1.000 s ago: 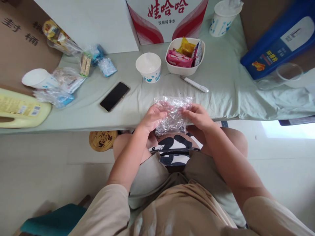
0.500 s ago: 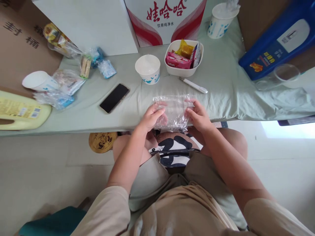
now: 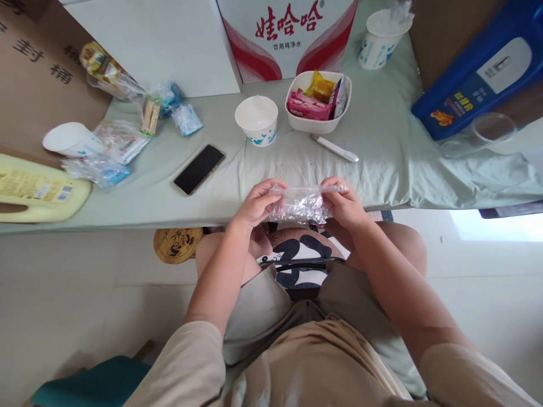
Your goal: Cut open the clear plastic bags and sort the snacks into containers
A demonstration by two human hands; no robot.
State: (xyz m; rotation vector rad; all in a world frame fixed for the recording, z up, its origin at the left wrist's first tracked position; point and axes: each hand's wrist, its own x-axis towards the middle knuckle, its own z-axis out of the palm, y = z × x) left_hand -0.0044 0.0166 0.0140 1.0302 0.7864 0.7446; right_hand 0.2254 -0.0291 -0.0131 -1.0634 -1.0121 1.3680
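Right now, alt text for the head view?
A seated person's left hand and right hand pinch a crumpled clear plastic bag at the near edge of a cloth-covered table. Beyond it are a phone, a paper cup, a pen and a bowl of snack packets.

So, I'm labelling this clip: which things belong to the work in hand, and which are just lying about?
In hand:
clear plastic bag, stretched between left hand and right hand, both pinching its top edge.

Lying about:
phone, paper cup, snack bowl, white pen, yellow bottle, blue box.
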